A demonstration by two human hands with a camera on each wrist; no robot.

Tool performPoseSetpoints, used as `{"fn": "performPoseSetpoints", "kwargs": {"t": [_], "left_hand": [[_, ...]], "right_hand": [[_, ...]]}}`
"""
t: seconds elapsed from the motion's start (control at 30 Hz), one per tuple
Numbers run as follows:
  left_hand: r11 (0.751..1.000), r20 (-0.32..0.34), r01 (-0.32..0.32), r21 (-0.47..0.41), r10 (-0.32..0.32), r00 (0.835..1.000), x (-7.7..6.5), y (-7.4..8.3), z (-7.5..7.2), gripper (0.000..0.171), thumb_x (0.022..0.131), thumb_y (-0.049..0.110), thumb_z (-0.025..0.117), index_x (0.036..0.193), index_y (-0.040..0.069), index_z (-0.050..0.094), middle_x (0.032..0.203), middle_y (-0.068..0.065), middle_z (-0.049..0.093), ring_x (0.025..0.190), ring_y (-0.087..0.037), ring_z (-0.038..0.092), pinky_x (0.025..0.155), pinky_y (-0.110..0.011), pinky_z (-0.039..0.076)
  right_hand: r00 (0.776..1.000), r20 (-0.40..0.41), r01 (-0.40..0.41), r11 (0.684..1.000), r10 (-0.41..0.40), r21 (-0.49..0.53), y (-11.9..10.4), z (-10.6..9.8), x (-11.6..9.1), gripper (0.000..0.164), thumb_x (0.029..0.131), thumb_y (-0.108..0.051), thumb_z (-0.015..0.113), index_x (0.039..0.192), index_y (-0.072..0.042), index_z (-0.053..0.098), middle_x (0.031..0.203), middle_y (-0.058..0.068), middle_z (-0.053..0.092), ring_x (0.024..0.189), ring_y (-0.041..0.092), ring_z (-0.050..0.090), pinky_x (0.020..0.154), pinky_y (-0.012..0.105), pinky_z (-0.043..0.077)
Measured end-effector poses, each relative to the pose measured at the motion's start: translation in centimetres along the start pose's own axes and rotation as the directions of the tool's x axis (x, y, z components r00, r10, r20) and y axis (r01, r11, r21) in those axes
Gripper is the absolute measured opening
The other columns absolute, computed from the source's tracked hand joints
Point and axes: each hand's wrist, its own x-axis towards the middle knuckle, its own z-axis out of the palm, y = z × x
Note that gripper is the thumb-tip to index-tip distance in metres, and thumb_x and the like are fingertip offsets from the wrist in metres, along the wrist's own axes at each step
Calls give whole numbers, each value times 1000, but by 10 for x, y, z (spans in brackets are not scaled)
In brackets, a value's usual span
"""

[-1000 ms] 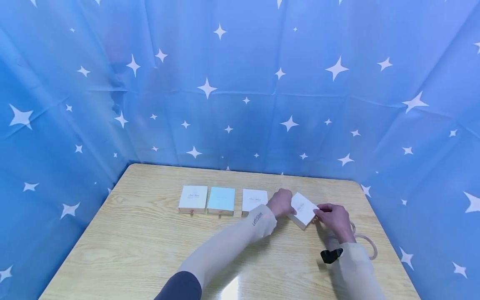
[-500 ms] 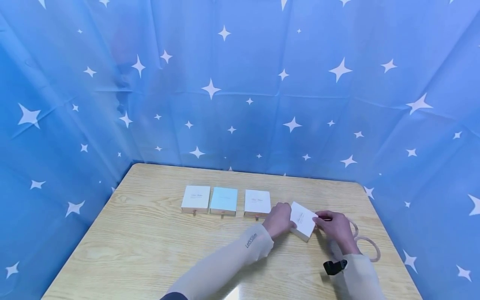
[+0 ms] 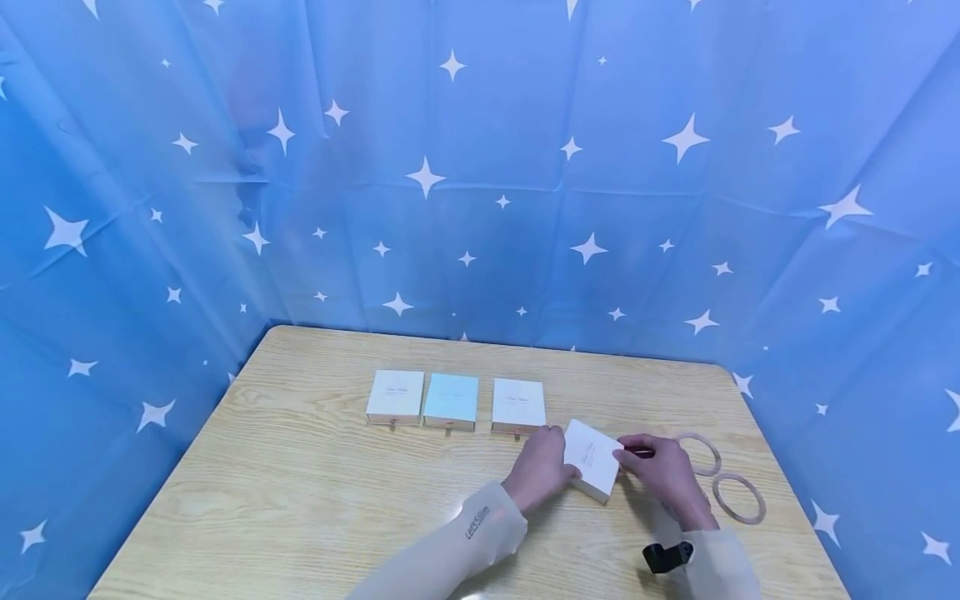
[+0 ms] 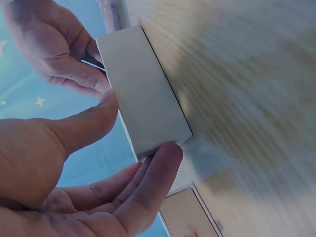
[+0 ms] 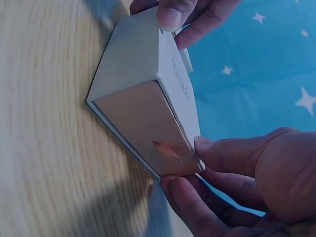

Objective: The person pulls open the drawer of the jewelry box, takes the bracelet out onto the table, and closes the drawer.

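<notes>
A small white drawer box (image 3: 591, 457) with fine print on its lid sits at an angle on the wooden table, between both hands. My left hand (image 3: 537, 472) grips its left end, thumb on the lid and fingers round the side, as the left wrist view shows. At the opposite corner my right hand (image 3: 664, 477) pinches the box, with its thumb at the lid edge and fingertips below. The right wrist view shows the pinkish drawer front (image 5: 133, 123), pushed in, with a shiny ribbon pull (image 5: 168, 152).
Behind the hands stand a white box (image 3: 395, 393), a light blue box (image 3: 452, 397) and another white box (image 3: 518, 402) in a row, pulls facing forward. Two pale rings (image 3: 753, 486) lie right of my right hand. A blue starry curtain (image 3: 480, 167) hangs behind the table.
Both hands have brought the white box nearer to me and slightly left, keeping hold of it. The two rings on the right show more fully now.
</notes>
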Motion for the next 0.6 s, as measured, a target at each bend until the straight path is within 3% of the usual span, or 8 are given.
{"fn": "performPoseSetpoints", "kwargs": {"t": [0.2,0.47,0.6], "left_hand": [[998,-35,-26,-62,24,999,-16,-11,-5,41,78,21,87,105,-1,65,91,-4,59,77,-14,54,68,-25,49],[993,-78,-45,-113,37,996,-37,-27,-14,59,77,22,88,123,-6,64,110,-13,67,97,-26,65,84,-35,57],[988,-96,-41,-146,27,995,-47,-37,-18,58,76,22,88,122,-6,64,109,-13,66,95,-25,63,83,-38,56]], "right_hand": [[999,-24,49,999,-48,16,-8,10,-6,33,95,-26,73,118,-3,74,108,14,77,96,19,70,73,24,52],[997,-38,69,997,-67,38,-20,29,-13,30,94,-23,74,118,-6,76,110,11,77,97,17,70,77,23,52],[997,-31,67,996,-65,62,-28,39,-16,31,94,-25,75,118,-7,76,110,11,77,97,17,70,78,24,53]]}}
